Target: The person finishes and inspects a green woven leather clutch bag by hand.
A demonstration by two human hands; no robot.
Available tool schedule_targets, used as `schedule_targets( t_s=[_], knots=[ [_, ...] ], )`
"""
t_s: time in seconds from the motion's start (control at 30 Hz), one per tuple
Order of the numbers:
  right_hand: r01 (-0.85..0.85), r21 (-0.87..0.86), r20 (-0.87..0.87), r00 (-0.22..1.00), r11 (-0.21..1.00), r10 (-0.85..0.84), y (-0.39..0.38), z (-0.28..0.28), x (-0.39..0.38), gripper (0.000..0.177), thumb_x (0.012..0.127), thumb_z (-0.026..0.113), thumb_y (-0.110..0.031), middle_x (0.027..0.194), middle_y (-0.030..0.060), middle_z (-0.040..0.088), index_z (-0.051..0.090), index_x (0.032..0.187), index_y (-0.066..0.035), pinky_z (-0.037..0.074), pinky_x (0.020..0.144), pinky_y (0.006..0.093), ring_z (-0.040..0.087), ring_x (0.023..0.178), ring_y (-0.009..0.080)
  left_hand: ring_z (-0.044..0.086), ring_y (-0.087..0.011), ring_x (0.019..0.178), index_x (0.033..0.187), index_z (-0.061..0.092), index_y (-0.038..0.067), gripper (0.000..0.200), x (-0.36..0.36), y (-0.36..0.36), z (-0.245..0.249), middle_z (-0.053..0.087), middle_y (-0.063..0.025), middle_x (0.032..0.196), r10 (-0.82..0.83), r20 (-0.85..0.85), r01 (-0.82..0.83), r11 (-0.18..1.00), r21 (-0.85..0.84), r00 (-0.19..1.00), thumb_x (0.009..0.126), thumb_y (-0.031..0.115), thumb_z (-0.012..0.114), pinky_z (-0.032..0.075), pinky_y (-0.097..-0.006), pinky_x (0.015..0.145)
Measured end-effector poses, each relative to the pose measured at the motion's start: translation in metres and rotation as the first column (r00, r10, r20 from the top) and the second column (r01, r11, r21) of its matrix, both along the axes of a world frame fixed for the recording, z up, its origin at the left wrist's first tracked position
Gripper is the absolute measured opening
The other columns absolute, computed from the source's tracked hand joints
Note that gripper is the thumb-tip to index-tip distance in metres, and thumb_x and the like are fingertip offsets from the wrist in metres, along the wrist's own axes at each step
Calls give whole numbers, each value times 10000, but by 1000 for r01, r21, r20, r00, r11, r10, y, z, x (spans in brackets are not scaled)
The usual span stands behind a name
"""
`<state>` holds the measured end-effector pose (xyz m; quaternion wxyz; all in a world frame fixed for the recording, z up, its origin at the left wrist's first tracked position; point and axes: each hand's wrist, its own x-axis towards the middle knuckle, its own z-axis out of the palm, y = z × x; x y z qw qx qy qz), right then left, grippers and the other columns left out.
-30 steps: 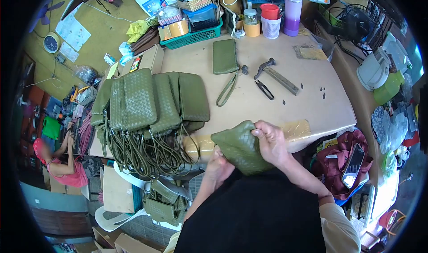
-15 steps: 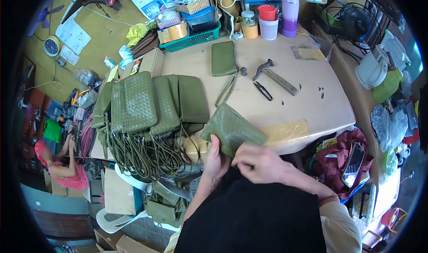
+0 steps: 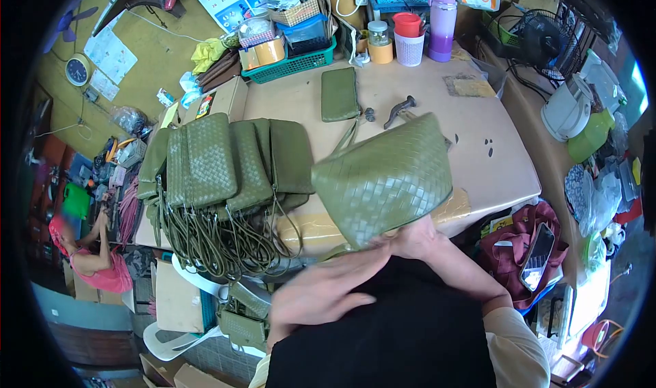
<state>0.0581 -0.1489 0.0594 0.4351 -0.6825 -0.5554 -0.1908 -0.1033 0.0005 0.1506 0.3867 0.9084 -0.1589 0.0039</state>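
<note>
Green pouch (image 3: pixel 389 179) was up over near edge of table (image 3: pixel 502 166), partly hiding hammer (image 3: pixel 400 111). Right hand (image 3: pixel 415 239) gripped its lower edge, fingertips hidden; left hand (image 3: pixel 321 292) was blurred, fingers extended, apparently without grip. With one-sided hold, pouch could have slipped or swung into hammer; looped straps (image 3: pixel 225 244) below pile (image 3: pixel 205 162) could have snagged moving hand. Calendar (image 3: pixel 236 2) showed date numbers; no brand or label was readable on pouch.

We see olive-green woven leather.
Our raised pouch (image 3: pixel 393 183) has a basketweave pattern; our tumbler (image 3: pixel 443 26) fades from lilac to deep purple.
</note>
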Motion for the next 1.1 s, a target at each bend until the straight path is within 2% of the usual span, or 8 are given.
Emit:
schedule_targets(
  t_s=[0.13,0.2,0.33,0.53,0.63,0.7,0.93,1.1],
  knots=[
    [-156,149,-305,932,976,196,-6,13,-4,727,709,831,-285,1191,159,534,464,1273,-10,436,905,428,554,1074,307,623,-261,1096,1185,598,-80,388,-6,64,-36,637,-231,1152,427,284,-111,695,-710,859,887,168,576,445,-399,993],
    [-323,657,-629,263,681,732,0,13,-12,878,702,841,-283,1292,147,470,340,1361,8,413,948,408,507,1166,269,565,-251,1156,1260,525,-61,441,23,68,-52,579,-199,1236,483,170,-246,681,-690,859,919,218,549,411,-381,1020],
    [-171,729,-658,-440,663,611,3,17,-4,957,705,831,-273,1366,146,424,259,1410,30,390,1021,399,460,1240,240,530,-188,1140,1379,424,-15,512,64,34,-81,540,-104,1301,464,-416,-611,439,-659,782,957,229,579,414,-304,994],
    [47,554,-700,-515,831,495,-11,-26,11,571,826,741,-180,1219,130,579,480,1299,6,484,936,382,569,1122,259,432,-271,1268,1450,317,-18,623,65,-16,-96,396,-176,1417,462,64,-354,755,-552,885,894,63,586,359,-316,1034],
    [-76,396,-914,-124,915,386,-13,-22,9,513,818,753,-183,1133,113,632,536,1237,19,501,899,386,612,1040,239,422,-218,1284,1410,383,-34,486,58,-4,-111,435,-155,1412,319,-138,-281,460,-842,938,987,182,488,353,-305,1035],
    [-128,-133,-765,644,983,-20,-13,-5,0,418,811,759,-170,1033,88,674,597,1143,25,516,857,362,645,922,202,451,-200,1248,1390,413,-36,462,60,2,-114,476,-139,1371,373,-177,-340,435,-834,911,992,186,491,357,-296,1029],
    [-67,574,-795,-286,816,535,-34,-3,18,543,660,845,-77,1022,76,677,596,1128,43,506,867,306,638,921,153,510,-169,1168,1299,541,-6,393,54,-5,-109,552,-110,1283,340,-229,-367,429,-825,912,963,197,565,390,-325,1013],
    [-269,505,-861,-99,820,498,-27,1,12,600,604,890,-92,1030,74,673,603,1115,36,500,883,309,629,962,147,456,-220,1274,1384,437,-4,479,58,-9,-100,459,-131,1414,251,-96,-174,313,-934,963,965,202,544,328,-362,1078]
  ],
)
